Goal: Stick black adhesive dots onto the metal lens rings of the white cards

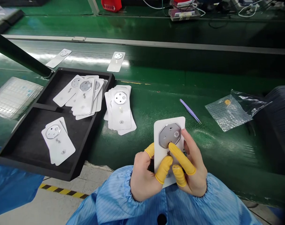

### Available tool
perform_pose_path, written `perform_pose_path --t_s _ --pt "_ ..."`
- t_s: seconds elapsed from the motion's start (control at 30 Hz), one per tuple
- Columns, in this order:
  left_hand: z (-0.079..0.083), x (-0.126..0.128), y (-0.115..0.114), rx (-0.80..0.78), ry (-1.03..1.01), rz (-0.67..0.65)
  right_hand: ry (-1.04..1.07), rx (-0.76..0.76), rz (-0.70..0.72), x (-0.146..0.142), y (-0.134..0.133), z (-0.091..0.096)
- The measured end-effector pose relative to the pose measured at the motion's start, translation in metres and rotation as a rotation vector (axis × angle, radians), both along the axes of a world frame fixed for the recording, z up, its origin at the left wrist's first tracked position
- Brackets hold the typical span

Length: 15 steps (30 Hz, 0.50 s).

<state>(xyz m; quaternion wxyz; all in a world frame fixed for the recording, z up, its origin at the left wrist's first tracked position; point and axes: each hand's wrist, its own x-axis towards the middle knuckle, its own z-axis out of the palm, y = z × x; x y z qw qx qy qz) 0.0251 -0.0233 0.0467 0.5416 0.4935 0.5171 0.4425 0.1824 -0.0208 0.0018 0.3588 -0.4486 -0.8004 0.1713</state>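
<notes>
Both hands meet close to the body, just above the near edge of the green conveyor belt [156, 103], and hold 1 white card [164, 147] upright between them, its face toward the camera. The left hand [145, 176] is curled against the card's left edge, its thumb and 1 finger capped in yellow finger cots [163, 170], pinching the card from the left and front. The right hand [194, 170] cups the card's right edge; its yellow-capped index finger lies diagonally across the card face with the tip touching the lower rim of the octagonal metal plate [170, 135] mounted on the card. Both wrists emerge from blue striped sleeves [170, 203] with gathered cuffs.

On the belt, left of the hands, lies a fanned stack of similar cards [120, 109], touching the black 2-compartment tray [27, 153]. The tray's far compartment holds a spread of cards; the near compartment holds a smaller pile. 2 single cards [116, 61] lie farther back on the belt. A purple pair of tweezers [190, 111] lies just beyond the held card, and a bubble-wrap bag [229, 112] lies to the right. A clear plastic blister tray [13, 97] sits at far left. Beyond the belt runs a metal rail [180, 45].
</notes>
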Motion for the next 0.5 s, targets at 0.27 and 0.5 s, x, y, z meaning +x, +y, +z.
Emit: perform_pose_path --t_s 0.27,0.5 --pt "0.001 0.005 -0.004 0.139 0.104 0.026 0.09 0.073 -0.087 -0.009 -0.001 0.017" --pt "-0.003 0.002 0.0 0.518 0.375 0.132 0.04 0.12 -0.062 -0.015 -0.003 0.016"
